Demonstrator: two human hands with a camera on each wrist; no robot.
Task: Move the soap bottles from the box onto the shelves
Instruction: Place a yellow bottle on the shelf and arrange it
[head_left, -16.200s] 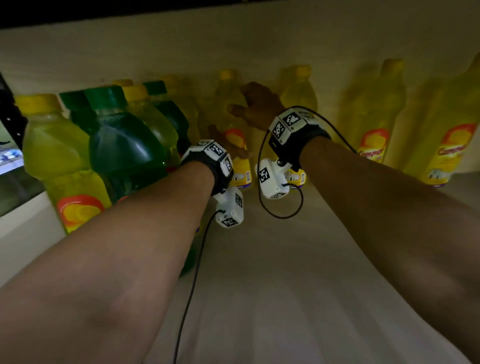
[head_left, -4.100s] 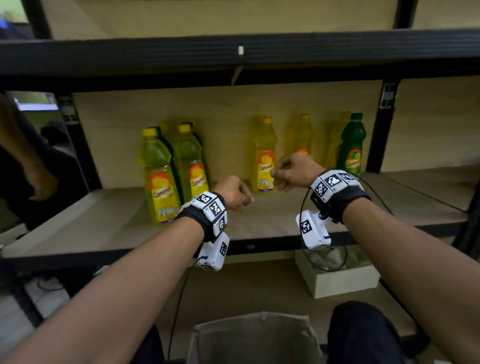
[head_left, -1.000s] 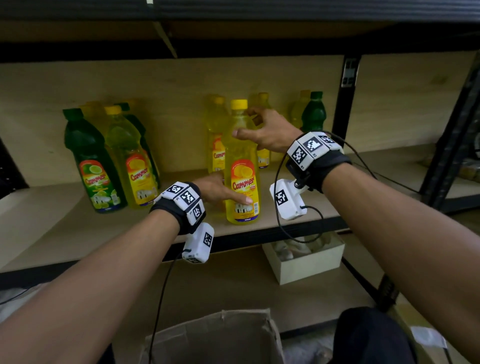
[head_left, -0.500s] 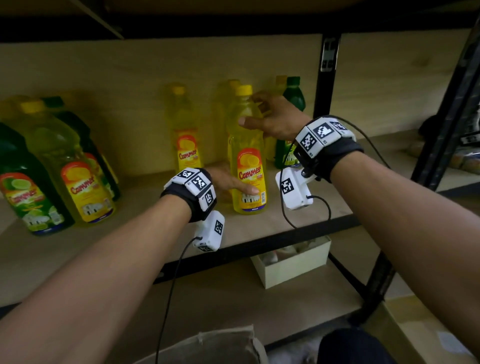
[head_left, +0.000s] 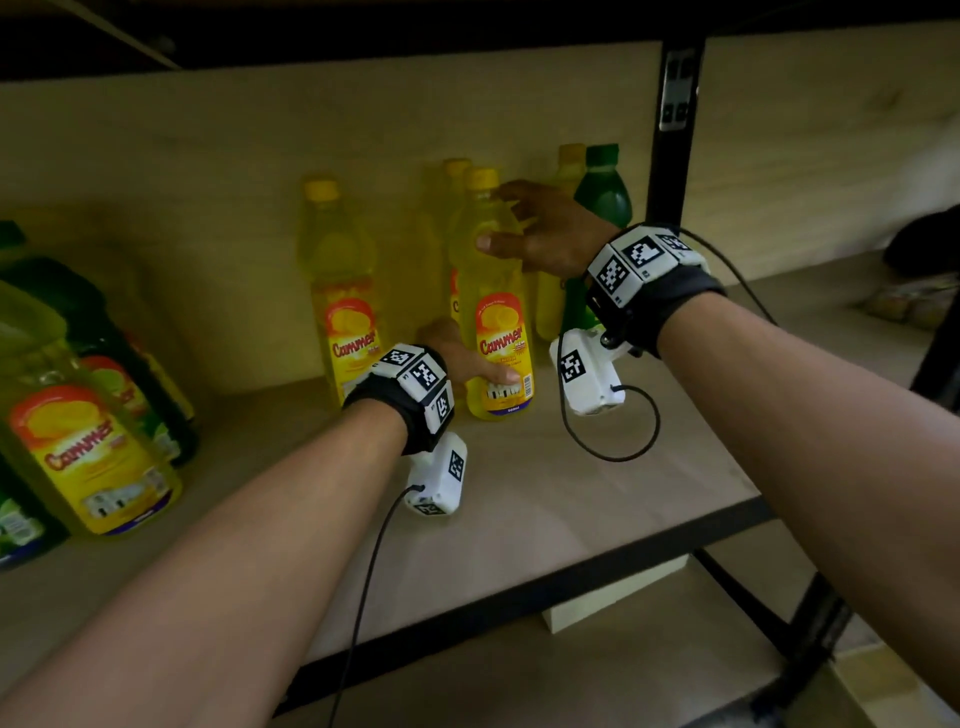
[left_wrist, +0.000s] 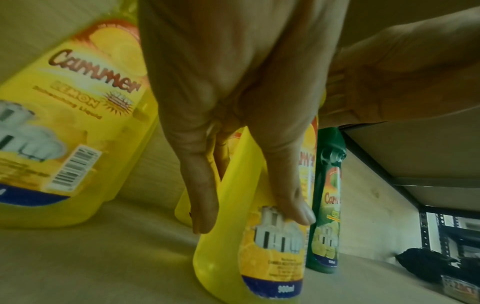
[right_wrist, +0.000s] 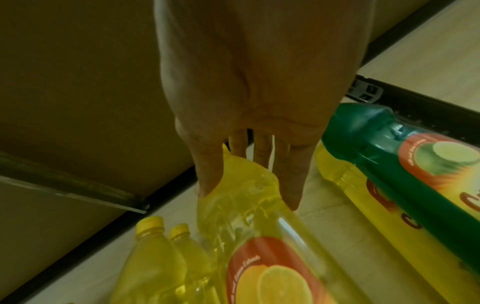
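A yellow soap bottle (head_left: 492, 291) with a yellow cap stands upright on the wooden shelf (head_left: 571, 493), its base at the board. My left hand (head_left: 460, 358) grips its lower part, with the thumb across the label (left_wrist: 293, 205) and the fingers round the far side. My right hand (head_left: 540, 234) holds its shoulder below the cap, thumb in front and fingers behind. The wrist views show the same bottle (left_wrist: 259, 257) (right_wrist: 259, 236) under each hand (left_wrist: 249, 123) (right_wrist: 249, 102). More yellow bottles (head_left: 343, 291) and a green bottle (head_left: 602, 192) stand close by at the back.
At the left of the shelf stands a group of yellow and green bottles (head_left: 83, 447). A black upright post (head_left: 675, 156) rises just right of the green bottle. A white box (head_left: 613, 597) sits on the board below. Bare shelf board lies in front of the held bottle.
The yellow bottle has moved right and further back on the shelf, close to the back row, with both hands still on it. The head camera has come nearer.
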